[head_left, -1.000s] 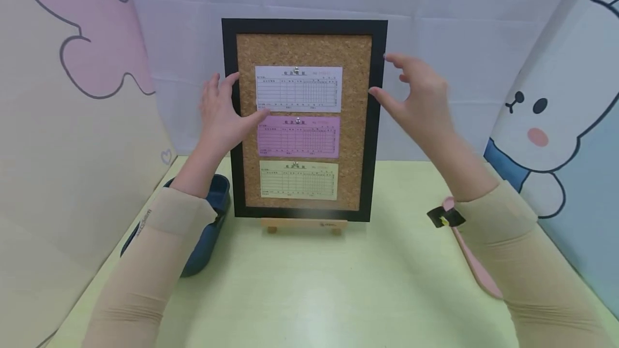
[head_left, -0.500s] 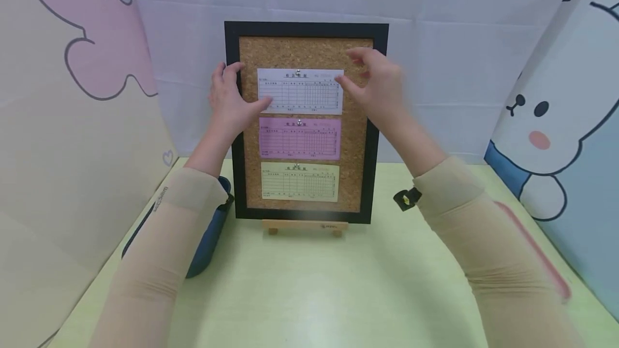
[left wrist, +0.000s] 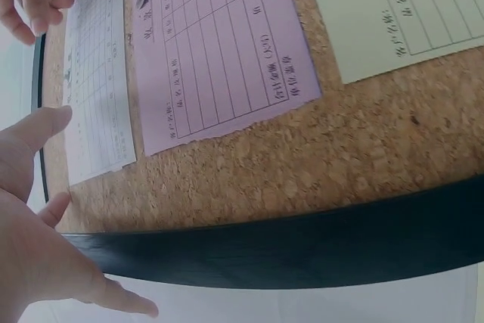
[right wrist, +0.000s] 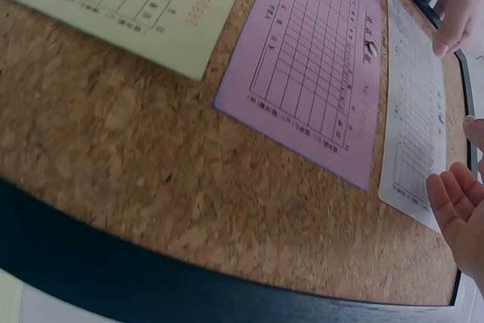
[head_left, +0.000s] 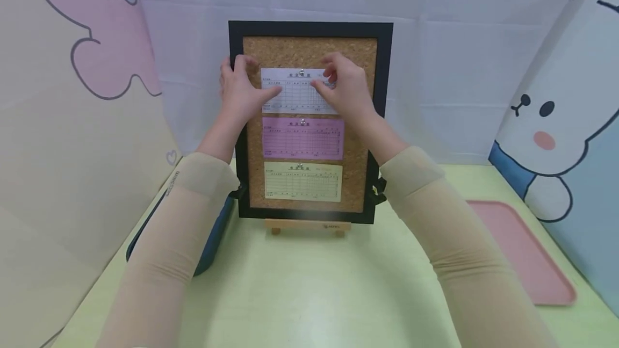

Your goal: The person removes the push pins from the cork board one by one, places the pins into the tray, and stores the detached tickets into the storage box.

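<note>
A black-framed cork board stands upright, bearing three printed receipt slips: a white slip on top, a pink slip in the middle and a pale yellow slip below. Each has a clear push pin near its top middle. My left hand is spread at the board's upper left, its thumb over the white slip. From the right, my right hand reaches over that slip, with thumb and forefinger apart near the white slip's push pin. Neither hand holds anything; fingertip contact with the paper is unclear.
The board rests on a small wooden easel. A dark blue container stands left, partly behind my left sleeve. On the right lies a pink tray, partly covered by my right sleeve. White cloth hangs behind the board.
My right hand has moved left from the board's right edge to over the white slip. My left hand has shifted slightly up and right. More of the pink tray shows.
</note>
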A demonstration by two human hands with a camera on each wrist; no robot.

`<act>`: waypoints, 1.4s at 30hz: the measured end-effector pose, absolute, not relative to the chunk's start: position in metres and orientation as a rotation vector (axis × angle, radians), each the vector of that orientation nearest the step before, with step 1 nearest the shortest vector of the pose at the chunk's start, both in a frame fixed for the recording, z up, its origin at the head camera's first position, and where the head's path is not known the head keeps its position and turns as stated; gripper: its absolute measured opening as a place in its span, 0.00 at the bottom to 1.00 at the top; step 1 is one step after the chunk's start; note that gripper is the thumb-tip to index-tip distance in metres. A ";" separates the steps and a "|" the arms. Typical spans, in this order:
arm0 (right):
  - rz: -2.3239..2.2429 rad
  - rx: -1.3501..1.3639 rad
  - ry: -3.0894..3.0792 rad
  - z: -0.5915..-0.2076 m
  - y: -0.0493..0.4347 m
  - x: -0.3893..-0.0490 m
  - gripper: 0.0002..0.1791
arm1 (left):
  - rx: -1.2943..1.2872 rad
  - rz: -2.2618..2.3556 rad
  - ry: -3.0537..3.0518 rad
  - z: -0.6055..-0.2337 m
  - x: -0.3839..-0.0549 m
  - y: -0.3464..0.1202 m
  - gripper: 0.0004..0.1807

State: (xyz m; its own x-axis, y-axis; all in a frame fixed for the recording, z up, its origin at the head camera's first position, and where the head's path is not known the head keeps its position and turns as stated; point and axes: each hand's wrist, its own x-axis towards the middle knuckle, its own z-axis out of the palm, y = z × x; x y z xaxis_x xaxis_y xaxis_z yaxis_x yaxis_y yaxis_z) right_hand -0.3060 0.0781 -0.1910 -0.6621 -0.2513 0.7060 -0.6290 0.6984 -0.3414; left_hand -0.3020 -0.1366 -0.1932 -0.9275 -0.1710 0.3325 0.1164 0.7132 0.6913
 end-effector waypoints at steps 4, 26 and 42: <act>0.667 0.603 -2.317 -0.189 0.073 -0.310 0.22 | 0.077 -1.081 -2.538 -0.186 -0.304 -0.132 0.35; 0.543 0.335 -2.269 -0.200 0.044 -0.314 0.15 | 0.077 -1.131 -2.444 -0.203 -0.299 -0.133 0.24; 0.500 0.212 -2.286 -0.198 0.027 -0.311 0.14 | 0.113 -1.288 -2.186 -0.225 -0.297 -0.126 0.17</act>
State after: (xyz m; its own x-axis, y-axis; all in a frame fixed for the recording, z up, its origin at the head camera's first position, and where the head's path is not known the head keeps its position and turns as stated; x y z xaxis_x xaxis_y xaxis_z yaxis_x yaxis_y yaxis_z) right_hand -0.3112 0.0271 -0.1981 -0.6889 0.0016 0.7249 -0.3012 0.9090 -0.2883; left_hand -0.2970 -0.1265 -0.2251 -0.8208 -0.3568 0.4460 0.2172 0.5271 0.8215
